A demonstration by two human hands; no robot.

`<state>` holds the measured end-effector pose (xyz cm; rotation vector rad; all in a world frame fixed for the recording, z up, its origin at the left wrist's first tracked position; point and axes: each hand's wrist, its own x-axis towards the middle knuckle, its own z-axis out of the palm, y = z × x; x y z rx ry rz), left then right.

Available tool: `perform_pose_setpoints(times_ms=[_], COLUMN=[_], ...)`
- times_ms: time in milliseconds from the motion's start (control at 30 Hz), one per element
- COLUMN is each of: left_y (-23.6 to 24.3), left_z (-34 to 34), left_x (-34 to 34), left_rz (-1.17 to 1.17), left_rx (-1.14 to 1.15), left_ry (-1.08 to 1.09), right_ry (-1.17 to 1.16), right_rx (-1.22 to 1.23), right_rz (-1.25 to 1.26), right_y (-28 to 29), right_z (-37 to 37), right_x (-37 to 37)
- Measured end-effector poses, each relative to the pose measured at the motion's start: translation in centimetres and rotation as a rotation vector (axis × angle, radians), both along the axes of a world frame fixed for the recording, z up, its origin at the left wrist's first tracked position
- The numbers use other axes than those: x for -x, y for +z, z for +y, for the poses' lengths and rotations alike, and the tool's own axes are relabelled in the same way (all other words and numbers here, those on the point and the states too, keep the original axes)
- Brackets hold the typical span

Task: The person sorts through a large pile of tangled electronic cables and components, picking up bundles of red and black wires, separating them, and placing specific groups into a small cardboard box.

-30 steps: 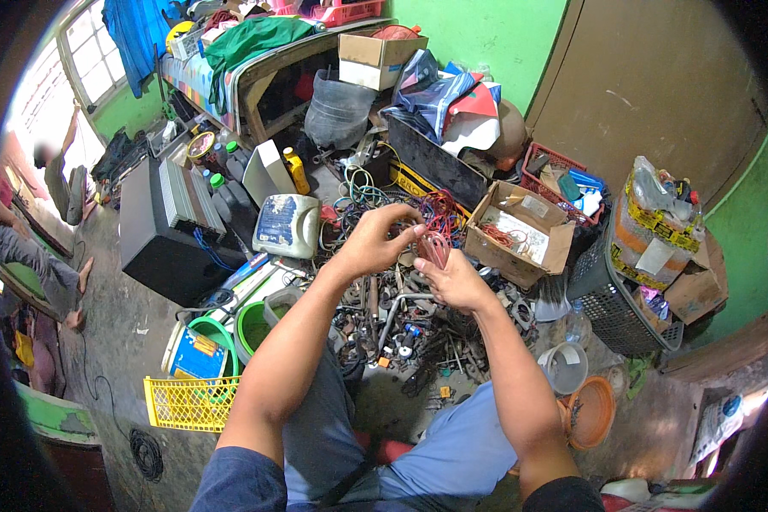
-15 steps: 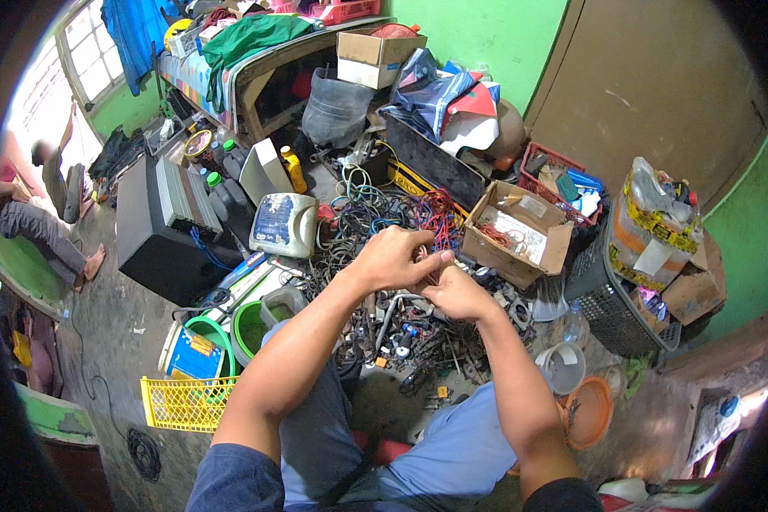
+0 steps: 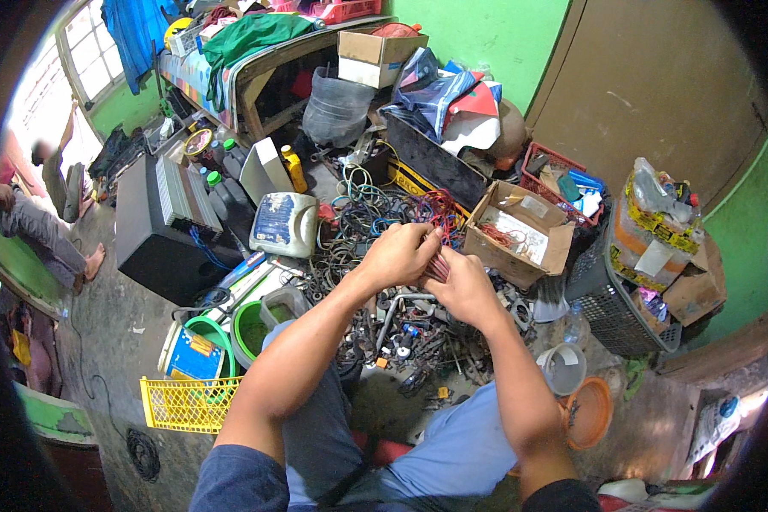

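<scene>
My left hand (image 3: 399, 256) and my right hand (image 3: 465, 288) meet over the middle of a pile, both closed. Between them is a small reddish-brown bundle (image 3: 438, 270) that looks like wire, mostly covered by the fingers. The right hand wraps its lower part and the left fingers pinch at its upper end. Beneath and beyond them spreads a heap of tangled cables (image 3: 384, 213), dark, blue and red. Closer to my knees lie loose metal and plastic parts (image 3: 401, 328). An opened cardboard box (image 3: 520, 230) with reddish wire inside stands just right of the hands.
At left are a white jug (image 3: 283, 225), a black cabinet (image 3: 158, 243), a green-rimmed bucket (image 3: 247, 328) and a yellow crate (image 3: 188, 405). To the right stand a grey basket (image 3: 614, 299), a white bucket (image 3: 563, 367) and an orange bowl (image 3: 590, 410). Another person (image 3: 38, 226) sits at far left.
My right hand has turned and shifted slightly right, showing more of the reddish bundle. The left hand has moved a little, its fingers still at the bundle. The other person's hand at far left has shifted.
</scene>
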<state>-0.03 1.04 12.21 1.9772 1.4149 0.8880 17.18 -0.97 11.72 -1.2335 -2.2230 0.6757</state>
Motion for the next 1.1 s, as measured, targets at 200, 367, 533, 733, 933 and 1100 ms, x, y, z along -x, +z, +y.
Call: perform_pose_setpoints(times_ms=[200, 367, 533, 733, 933, 1100], left_y=[-2.8, -3.6, -1.8, -2.4, -1.9, -1.5], left_z=[1.2, 2.1, 0.3, -0.4, -0.6, -0.6], left_x=[0.6, 0.9, -0.8, -0.8, -0.5, -1.1], left_rz=[-0.066, -0.188, -0.334, -0.206, -0.14, -0.009], left_rx=[0.298, 0.447, -0.165, -0.226, -0.157, -0.136], left_ry=[0.037, -0.085, 0.039, -0.195, -0.22, -0.054], right_ry=[0.011, 0.014, -0.073, -0.098, 0.07, 0.176], right_rx=[-0.301, -0.485, -0.209, -0.016, 0.04, 0.134], right_rz=[-0.16, 0.008, 0.188, 0.239, 0.237, 0.132], right_y=[-0.3, -1.2, -2.4, -0.4, 1.0, 1.8], right_z=[-1.0, -0.9, 0.3, -0.6, -1.7, -1.2], right_x=[-0.1, -0.2, -1.8, -1.8, -2.3, -3.4])
